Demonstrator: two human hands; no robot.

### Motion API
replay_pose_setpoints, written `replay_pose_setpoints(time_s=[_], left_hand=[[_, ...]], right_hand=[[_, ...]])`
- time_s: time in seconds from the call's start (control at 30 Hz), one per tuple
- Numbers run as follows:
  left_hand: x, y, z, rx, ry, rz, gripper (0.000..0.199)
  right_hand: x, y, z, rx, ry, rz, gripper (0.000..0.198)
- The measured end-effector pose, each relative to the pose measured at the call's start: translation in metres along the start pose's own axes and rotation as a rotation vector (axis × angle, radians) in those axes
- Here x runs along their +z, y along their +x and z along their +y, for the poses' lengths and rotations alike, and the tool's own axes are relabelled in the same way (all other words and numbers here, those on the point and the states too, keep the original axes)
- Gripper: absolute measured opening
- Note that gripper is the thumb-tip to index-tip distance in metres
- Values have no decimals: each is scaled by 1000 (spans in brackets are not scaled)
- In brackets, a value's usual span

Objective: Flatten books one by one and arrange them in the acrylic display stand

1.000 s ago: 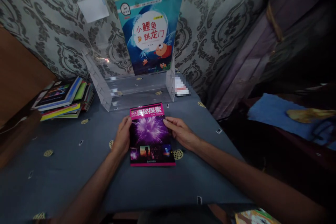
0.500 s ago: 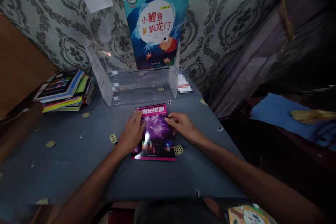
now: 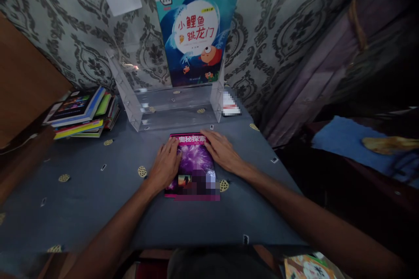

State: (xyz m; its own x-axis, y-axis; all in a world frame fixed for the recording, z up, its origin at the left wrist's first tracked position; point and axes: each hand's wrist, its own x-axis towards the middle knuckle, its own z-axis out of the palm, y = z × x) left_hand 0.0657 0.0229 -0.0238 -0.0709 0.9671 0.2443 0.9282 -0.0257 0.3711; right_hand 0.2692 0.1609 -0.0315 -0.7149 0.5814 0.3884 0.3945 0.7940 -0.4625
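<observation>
A book (image 3: 194,157) with a purple firework cover and a pink title band lies flat on the grey patterned tablecloth (image 3: 108,209). My left hand (image 3: 165,163) rests on the book's left edge, fingers stretched toward the title. On the opposite side, my right hand (image 3: 222,150) lies over the upper right edge with its fingers extended. Neither hand grasps the book. Behind it stands a clear acrylic book stand (image 3: 178,115). A blue picture book with an orange fish (image 3: 196,30) is upright on the stand's upper part.
At the left is a stack of books (image 3: 81,113), with a blurred arm (image 3: 29,161) near it. A white card (image 3: 231,103) lies beside the stand's right side. Blue cloth (image 3: 347,144) is off to the right. Another book (image 3: 309,267) shows below the table's front edge.
My right hand has gone from its fingertips at the book's right edge to lying flatter over the upper right corner. The left hand stays in place.
</observation>
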Motion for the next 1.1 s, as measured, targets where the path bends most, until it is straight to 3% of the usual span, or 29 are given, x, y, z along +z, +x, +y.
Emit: replay_pose_setpoints(time_s=[0.13,0.43,0.57,0.7,0.87,0.97,1.1], left_hand=[[0,1,0,1,-1,8,48],[-2,1,1,0,12,0,47],[-3,2,1,9,72,-9,46],[-9,0,11,158,76,-34,39],[-19,-7,40,474,-106,-234,36],[-23,-11,51,507,-220,-351,35],[-28,-12,55,483,-297,-412,33]], right_hand=[[1,2,8,31,-23,-42,40],[-3,-6,4,86,3,41,38],[-6,-6,1,98,-21,5,37],[-8,-6,-1,108,-28,-1,37],[-8,-6,-1,99,-38,-3,37],[-8,-5,-2,98,-40,-16,36],[-8,-5,-2,93,-41,-21,37]])
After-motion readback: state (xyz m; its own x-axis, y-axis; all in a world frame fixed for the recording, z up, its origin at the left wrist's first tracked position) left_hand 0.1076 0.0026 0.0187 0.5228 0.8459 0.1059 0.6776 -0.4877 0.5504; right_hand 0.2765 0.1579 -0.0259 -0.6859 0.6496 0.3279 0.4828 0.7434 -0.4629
